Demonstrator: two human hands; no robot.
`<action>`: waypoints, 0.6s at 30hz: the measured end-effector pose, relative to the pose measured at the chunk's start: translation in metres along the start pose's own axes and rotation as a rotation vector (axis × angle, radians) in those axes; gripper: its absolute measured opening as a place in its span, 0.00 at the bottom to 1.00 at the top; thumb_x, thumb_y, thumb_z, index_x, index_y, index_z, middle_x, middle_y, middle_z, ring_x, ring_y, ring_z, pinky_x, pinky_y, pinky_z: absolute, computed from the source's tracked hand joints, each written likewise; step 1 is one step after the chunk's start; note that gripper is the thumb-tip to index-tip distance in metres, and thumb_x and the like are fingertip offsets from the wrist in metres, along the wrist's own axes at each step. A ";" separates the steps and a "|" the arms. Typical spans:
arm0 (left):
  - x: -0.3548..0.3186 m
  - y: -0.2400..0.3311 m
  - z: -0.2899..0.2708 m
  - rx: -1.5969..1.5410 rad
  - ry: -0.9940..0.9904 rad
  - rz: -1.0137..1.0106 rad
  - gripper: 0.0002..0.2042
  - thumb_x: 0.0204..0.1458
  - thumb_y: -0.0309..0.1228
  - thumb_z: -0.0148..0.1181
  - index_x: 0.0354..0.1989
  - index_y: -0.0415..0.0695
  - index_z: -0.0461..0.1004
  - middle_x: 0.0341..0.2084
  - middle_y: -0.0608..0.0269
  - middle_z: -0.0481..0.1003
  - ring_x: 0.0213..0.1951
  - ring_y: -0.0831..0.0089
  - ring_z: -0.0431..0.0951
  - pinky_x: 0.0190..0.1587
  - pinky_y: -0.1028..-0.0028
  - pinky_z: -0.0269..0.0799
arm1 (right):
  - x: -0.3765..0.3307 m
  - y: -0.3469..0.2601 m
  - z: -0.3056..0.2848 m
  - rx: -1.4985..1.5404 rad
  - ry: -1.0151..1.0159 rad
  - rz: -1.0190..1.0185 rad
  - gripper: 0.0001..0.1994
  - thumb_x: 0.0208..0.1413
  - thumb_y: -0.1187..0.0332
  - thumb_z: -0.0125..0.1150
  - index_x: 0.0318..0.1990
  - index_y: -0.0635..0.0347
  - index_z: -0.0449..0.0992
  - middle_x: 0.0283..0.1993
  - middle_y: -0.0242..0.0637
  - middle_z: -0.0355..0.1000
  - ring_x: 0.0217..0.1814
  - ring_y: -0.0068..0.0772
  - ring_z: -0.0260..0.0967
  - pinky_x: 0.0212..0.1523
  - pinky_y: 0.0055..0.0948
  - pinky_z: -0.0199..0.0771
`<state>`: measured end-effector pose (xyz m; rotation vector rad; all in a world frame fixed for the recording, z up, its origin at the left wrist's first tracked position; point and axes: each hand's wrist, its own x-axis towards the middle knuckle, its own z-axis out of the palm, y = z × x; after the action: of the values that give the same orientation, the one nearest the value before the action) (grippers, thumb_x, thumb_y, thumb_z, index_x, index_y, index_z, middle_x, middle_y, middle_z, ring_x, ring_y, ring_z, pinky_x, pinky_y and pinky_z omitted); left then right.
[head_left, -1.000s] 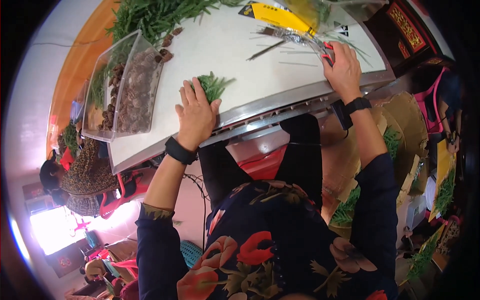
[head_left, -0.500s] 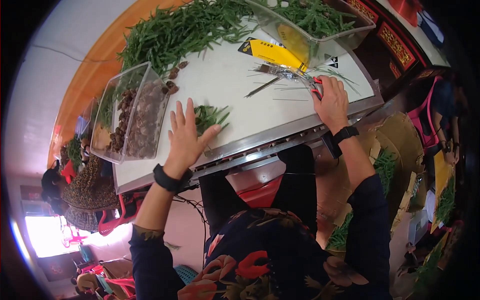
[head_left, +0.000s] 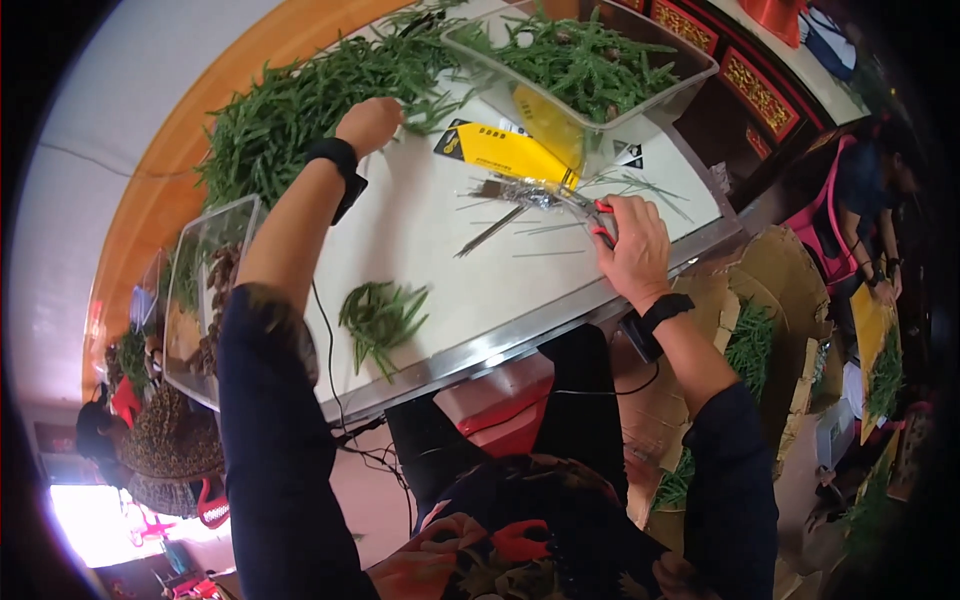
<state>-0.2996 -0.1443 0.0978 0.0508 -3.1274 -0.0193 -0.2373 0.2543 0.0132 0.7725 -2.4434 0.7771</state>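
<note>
Gripping a red-handled tool [head_left: 602, 222], the right hand [head_left: 637, 250] rests at a white table while the left hand [head_left: 370, 123] reaches a heap of green sprigs [head_left: 300, 115].

Right of centre in the frame, the right hand is closed around the tool's handles, its metal end pointing toward the upper left, beside a crinkled clear packet [head_left: 535, 192]. Thin straight wires [head_left: 550, 229] lie on the tabletop just left of this hand. Above centre, the left hand is at the near right edge of the heap; its fingertips are hidden, so whether they are spread or pinching a sprig cannot be told. Both wrists wear black bands.

The heap spreads across the upper left of the frame. A small separate bunch of sprigs [head_left: 378, 318] lies on the white table [head_left: 470, 300], left of centre and near its metal-edged front, well apart from both hands. A yellow card [head_left: 495, 150] lies between the left hand and a clear plastic bin [head_left: 600, 127] of more greenery at the upper centre-right. At the left, a second clear bin [head_left: 222, 216] holds brown cones [head_left: 222, 280], partly covered by the left arm. At the right edge, another person [head_left: 870, 200] sits on a pink chair [head_left: 812, 232].
</note>
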 end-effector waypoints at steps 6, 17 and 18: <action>0.059 0.003 0.053 -0.031 0.080 -0.133 0.09 0.51 0.33 0.54 0.38 0.46 0.77 0.41 0.50 0.76 0.45 0.54 0.76 0.45 0.57 0.71 | 0.002 -0.002 -0.002 0.022 -0.014 0.039 0.17 0.42 0.71 0.66 0.42 0.58 0.71 0.38 0.38 0.68 0.42 0.45 0.65 0.40 0.38 0.64; 0.054 -0.016 0.041 0.039 0.345 -0.124 0.12 0.45 0.35 0.60 0.38 0.47 0.77 0.34 0.52 0.77 0.40 0.54 0.77 0.43 0.58 0.72 | 0.002 0.000 0.002 0.004 -0.007 0.040 0.17 0.42 0.71 0.65 0.42 0.58 0.70 0.38 0.38 0.68 0.43 0.44 0.64 0.41 0.38 0.64; 0.051 -0.006 0.028 -0.042 0.358 -0.153 0.11 0.46 0.36 0.60 0.37 0.47 0.77 0.33 0.52 0.77 0.39 0.54 0.77 0.42 0.58 0.73 | -0.002 0.004 -0.001 -0.013 0.000 0.046 0.17 0.42 0.71 0.65 0.42 0.57 0.70 0.38 0.37 0.67 0.43 0.44 0.64 0.41 0.38 0.64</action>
<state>-0.3512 -0.1520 0.0706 0.2617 -2.7572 -0.0686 -0.2383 0.2584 0.0107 0.7136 -2.4721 0.7776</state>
